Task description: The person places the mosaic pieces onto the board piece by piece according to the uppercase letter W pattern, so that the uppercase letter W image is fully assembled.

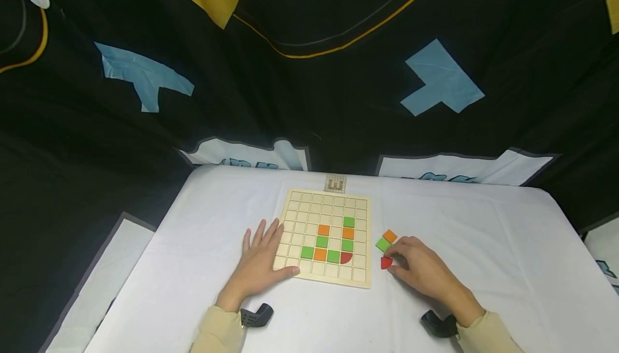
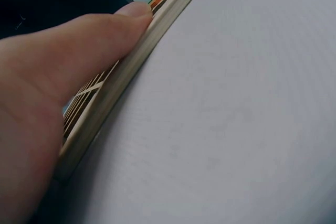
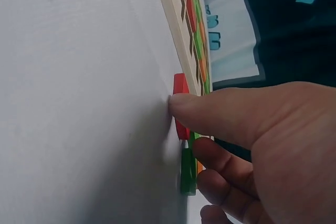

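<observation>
A wooden grid board (image 1: 295, 216) lies on the white table. My left hand (image 1: 256, 267) rests at its left side, fingers spread, with the thumb (image 2: 118, 30) over the near edge. Green and orange square tiles sit in several cells, and a red quarter-round tile (image 1: 346, 257) fills one at the lower right. Right of the board, my right hand (image 1: 420, 264) pinches a red tile (image 1: 386, 263) with a rounded side between thumb and fingers. The red tile (image 3: 180, 83) stays low at the tabletop in the right wrist view, the thumb covering part of it.
Beyond the red tile, a loose green tile (image 1: 383, 244) and an orange tile (image 1: 389, 236) lie together. A small patterned card (image 1: 335, 184) is behind the board. Black cloth (image 1: 300, 100) with coloured shapes hangs past the table's far edge.
</observation>
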{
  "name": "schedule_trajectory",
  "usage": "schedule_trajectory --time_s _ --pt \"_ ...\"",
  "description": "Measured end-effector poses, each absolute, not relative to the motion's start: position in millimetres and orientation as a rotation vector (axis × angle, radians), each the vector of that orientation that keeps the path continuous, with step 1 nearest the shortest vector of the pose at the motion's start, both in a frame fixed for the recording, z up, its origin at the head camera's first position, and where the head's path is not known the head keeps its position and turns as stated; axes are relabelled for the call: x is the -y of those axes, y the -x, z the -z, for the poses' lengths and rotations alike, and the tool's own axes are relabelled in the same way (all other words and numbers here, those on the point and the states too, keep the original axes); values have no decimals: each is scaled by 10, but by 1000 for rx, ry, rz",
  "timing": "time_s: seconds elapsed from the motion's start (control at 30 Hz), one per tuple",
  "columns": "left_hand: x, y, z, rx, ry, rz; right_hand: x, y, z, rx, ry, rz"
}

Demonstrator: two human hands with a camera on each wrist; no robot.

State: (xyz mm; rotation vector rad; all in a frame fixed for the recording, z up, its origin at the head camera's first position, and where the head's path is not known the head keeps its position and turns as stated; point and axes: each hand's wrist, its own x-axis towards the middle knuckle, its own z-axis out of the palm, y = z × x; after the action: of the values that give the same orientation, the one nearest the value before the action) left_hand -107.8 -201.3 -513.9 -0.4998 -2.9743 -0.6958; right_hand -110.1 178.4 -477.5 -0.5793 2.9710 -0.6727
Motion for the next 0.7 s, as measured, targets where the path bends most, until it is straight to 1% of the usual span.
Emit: schedule_trajectory --time_s 0.3,0.53,0.7 --pt "2007 1085 5153 2977 502 693 -1742 1092 4750 -2954 613 582" --pt "2004 1082 5133 2976 501 701 -1739 1101 4734 -2955 719 524" --pt "2009 1070 5128 2974 496 705 -1712 1108 4724 -2959 702 506"
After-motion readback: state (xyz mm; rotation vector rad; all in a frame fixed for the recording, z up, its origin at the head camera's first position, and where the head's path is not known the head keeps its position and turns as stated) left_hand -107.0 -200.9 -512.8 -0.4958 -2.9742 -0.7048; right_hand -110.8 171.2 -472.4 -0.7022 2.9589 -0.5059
